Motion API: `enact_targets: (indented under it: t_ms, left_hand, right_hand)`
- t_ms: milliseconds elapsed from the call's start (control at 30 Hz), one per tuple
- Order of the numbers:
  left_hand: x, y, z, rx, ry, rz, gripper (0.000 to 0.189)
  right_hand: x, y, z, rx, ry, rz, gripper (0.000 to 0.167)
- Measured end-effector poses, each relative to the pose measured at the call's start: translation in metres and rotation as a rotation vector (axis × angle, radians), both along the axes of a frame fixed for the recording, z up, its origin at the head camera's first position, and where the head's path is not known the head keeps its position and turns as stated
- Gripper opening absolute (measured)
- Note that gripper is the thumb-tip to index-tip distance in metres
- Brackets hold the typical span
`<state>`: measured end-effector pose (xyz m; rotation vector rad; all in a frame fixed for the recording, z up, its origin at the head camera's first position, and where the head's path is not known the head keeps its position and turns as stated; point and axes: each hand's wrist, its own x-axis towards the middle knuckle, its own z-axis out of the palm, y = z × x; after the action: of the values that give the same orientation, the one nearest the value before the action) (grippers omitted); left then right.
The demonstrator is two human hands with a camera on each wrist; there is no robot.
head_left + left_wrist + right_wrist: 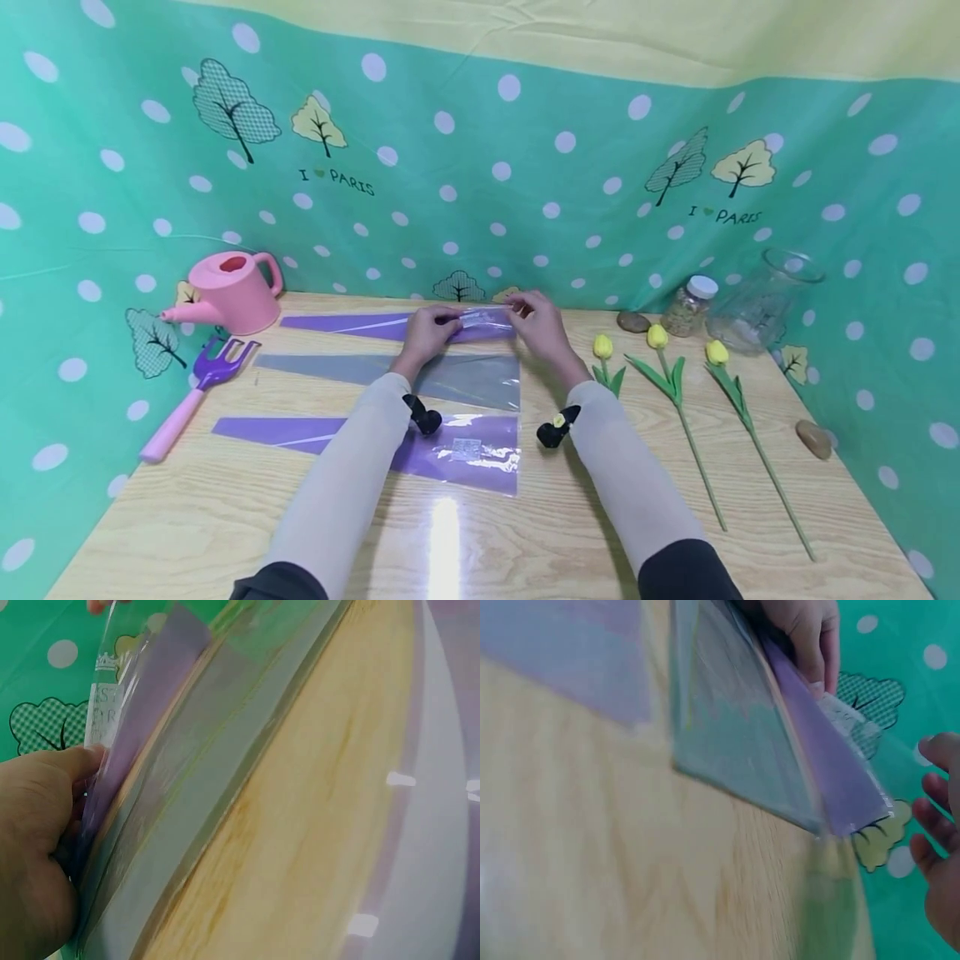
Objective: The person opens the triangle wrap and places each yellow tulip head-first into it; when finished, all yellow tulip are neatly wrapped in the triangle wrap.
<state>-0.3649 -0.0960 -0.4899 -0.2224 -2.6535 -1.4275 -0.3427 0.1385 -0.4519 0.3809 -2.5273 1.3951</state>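
At the back of the table lies a purple clear-fronted flower sleeve (375,327), wide toward the right and tapering left. My left hand (429,337) pinches its upper part between thumb and fingers, beside a white printed label (103,712). Close to the sleeve's wide right end is my right hand (542,332). In the right wrist view, the fingers (935,814) of that hand are loosely bent and apart from the sleeve, with nothing between them. A grey sleeve (476,382) lies just in front, and another purple sleeve (487,475) lies nearest me.
Left stand a pink watering can (238,296) and a purple-and-pink hand fork (187,408). To the right lie yellow tulips (678,392), two stones (813,439), a white-lidded jar (686,308) and a clear glass vase (757,308). A green dotted cloth (495,242) hangs behind.
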Motion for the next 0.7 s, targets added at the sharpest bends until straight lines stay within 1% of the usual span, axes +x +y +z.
enact_targets:
  t_ms: [100,233,333,500,633,700]
  left_hand:
    - [0.0,0.0,0.0,0.013,0.008,0.008,0.022]
    - [-0.001,-0.001,-0.002,0.016,0.008,0.013,0.022]
    - [-0.001,-0.002,-0.004,0.019,0.005,0.019,0.021]
    - [-0.002,-0.003,-0.006,0.02,0.005,0.032,0.021]
    - [-0.002,-0.002,-0.007,0.007,0.013,0.026,0.021]
    - [-0.002,-0.001,-0.007,0.008,0.016,0.023,0.021]
  right_hand:
    - [0.015,0.011,0.006,-0.054,-0.034,0.012,0.029]
    - [0.045,0.032,0.013,-0.073,-0.098,-0.009,0.034]
    - [0.069,0.051,0.016,-0.096,-0.144,-0.025,0.036]
    - [0.111,0.081,0.014,-0.169,-0.251,-0.034,0.042]
    - [0.148,0.106,0.011,-0.191,-0.351,-0.079,0.049]
    - [0.165,0.116,0.01,-0.177,-0.394,-0.112,0.051]
